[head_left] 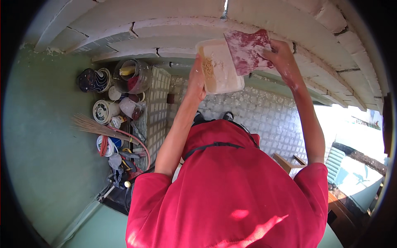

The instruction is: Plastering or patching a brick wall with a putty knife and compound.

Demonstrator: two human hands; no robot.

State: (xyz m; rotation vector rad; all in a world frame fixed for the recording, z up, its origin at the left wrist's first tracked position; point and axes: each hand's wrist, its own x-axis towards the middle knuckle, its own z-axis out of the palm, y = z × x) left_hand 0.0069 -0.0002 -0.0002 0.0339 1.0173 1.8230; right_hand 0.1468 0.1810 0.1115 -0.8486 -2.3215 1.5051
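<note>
My left hand [197,76] grips the left side of a pale rectangular plastic container [219,68] with off-white paste and a tan crumbly patch inside. My right hand [278,56] holds a flat red scraper [248,49] streaked with white paste, its thumb on the face. The scraper is raised at the container's right side, overlapping that edge in view; whether they touch I cannot tell.
Pale ceiling strips [178,29] arch overhead. On the left, buckets [101,110], a straw broom [95,126] and a red hose [142,146] crowd a ledge beside a green wall [49,144]. A wooden piece [285,163] stands low at the right, near a sunlit opening.
</note>
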